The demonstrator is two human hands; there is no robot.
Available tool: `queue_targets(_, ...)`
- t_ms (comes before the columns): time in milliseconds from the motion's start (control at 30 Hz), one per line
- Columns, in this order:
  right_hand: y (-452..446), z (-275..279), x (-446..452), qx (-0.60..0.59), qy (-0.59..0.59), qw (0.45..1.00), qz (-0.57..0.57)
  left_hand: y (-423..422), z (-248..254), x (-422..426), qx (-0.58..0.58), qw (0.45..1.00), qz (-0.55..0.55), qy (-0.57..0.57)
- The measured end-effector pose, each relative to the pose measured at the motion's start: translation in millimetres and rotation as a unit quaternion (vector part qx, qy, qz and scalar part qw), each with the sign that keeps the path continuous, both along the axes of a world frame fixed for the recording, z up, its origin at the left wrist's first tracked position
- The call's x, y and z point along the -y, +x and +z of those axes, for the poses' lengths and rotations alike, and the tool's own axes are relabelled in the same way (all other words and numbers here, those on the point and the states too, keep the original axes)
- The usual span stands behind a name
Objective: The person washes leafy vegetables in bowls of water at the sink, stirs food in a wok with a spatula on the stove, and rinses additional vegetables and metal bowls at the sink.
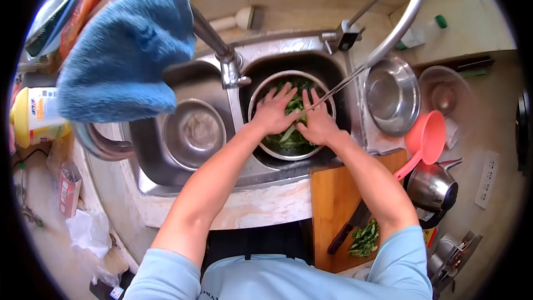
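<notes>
Left hand (pixel 276 112) and right hand (pixel 321 125), fingers apart, on greens (pixel 288 140) in bowl (pixel 300 72), narrow room to sink's (pixel 236 108) edges, palms hidden

Kitchen: double sink (pixel 237 112), tap (pixel 390 40), chopping board (pixel 333 200), knife (pixel 341 238), kettle (pixel 430 189).

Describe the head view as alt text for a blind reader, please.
A person's left hand and right hand spread over leafy greens in a metal bowl in a sink, under running water. A knife lies on a cutting board.

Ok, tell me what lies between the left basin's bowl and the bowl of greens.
In the head view, the sink's metal divider, with the left forearm crossing above it.
</notes>
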State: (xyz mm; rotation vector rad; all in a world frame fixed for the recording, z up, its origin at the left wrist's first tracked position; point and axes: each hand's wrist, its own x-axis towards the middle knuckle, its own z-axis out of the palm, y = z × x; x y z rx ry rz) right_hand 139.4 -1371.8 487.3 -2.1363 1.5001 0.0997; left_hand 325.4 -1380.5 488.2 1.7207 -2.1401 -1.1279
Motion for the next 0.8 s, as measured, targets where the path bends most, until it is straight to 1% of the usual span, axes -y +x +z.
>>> queue_targets(33, 8.9, -4.7, 0.4, -0.061, -0.004, 0.998, 0.021, -11.3, -11.7, -2.3, 0.071, 0.997, -0.019, 0.0)
queue_targets(100, 6.3, -55.3, 14.3, -0.114, -0.021, 0.988, 0.104, -21.0, -40.1, -4.5, 0.12, 0.991, -0.025, -0.059)
queue_targets(133, 9.2, -62.7, 16.8, -0.141, -0.029, 0.979, 0.147, -22.6, -53.8, -9.6, 0.143, 0.986, -0.027, -0.087)
queue_targets(167, 10.0, -63.7, 18.0, -0.144, -0.049, 0.973, 0.172, -22.5, -62.4, -11.9, 0.14, 0.98, -0.017, -0.14)
queue_targets(267, 5.0, -76.3, 25.0, -0.134, -0.054, 0.984, 0.102, -17.6, -58.5, 0.7, 0.124, 0.99, -0.026, -0.066)
queue_targets(300, 9.6, -46.4, 29.9, -0.096, -0.044, 0.992, 0.07, -12.2, -56.2, 8.7, 0.051, 0.995, -0.001, -0.09)
queue_targets(333, 12.6, -28.5, 32.9, -0.062, -0.06, 0.995, 0.04, -5.9, -26.8, 17.2, -0.002, 0.997, 0.039, -0.068)
queue_targets(400, 9.2, -3.2, 29.5, -0.001, -0.081, 0.996, -0.03, 4.9, -27.6, 18.1, -0.112, 0.978, 0.076, -0.156)
queue_targets(433, 10.6, 11.4, 30.7, -0.028, -0.003, 0.997, -0.079, 7.0, -21.5, 11.2, -0.13, 0.972, 0.111, -0.159)
queue_targets(500, 3.7, 21.4, 28.8, 0.028, -0.014, 0.995, -0.091, 8.3, -11.1, 8.3, -0.17, 0.954, 0.174, -0.175)
queue_targets(533, -0.9, 25.5, 27.5, 0.055, -0.021, 0.994, -0.096, 12.6, -7.0, 7.7, -0.222, 0.946, 0.213, -0.102)
queue_targets(567, -7.1, 18.9, 20.6, 0.06, -0.047, 0.994, -0.073, 17.1, -3.1, 6.9, -0.237, 0.938, 0.238, -0.081)
queue_targets(600, -5.9, 25.4, 11.9, 0.045, -0.09, 0.994, -0.045, 21.0, 3.1, 2.7, -0.251, 0.929, 0.265, -0.058)
queue_targets(667, 2.1, 44.4, -1.8, 0.015, -0.172, 0.985, 0.012, 25.4, 3.2, -5.1, -0.304, 0.904, 0.286, -0.091)
queue_targets(700, 5.3, 48.6, -0.1, -0.006, -0.132, 0.989, 0.063, 26.6, 2.8, -8.0, -0.33, 0.89, 0.297, -0.107)
queue_targets(733, 11.8, 37.9, -4.6, 0.014, -0.175, 0.978, 0.115, 27.1, 8.0, -12.7, -0.355, 0.873, 0.324, -0.08)
queue_targets(800, 21.6, 19.4, -12.7, 0.053, -0.128, 0.964, 0.228, 31.1, 16.7, -16.9, -0.402, 0.835, 0.375, -0.032)
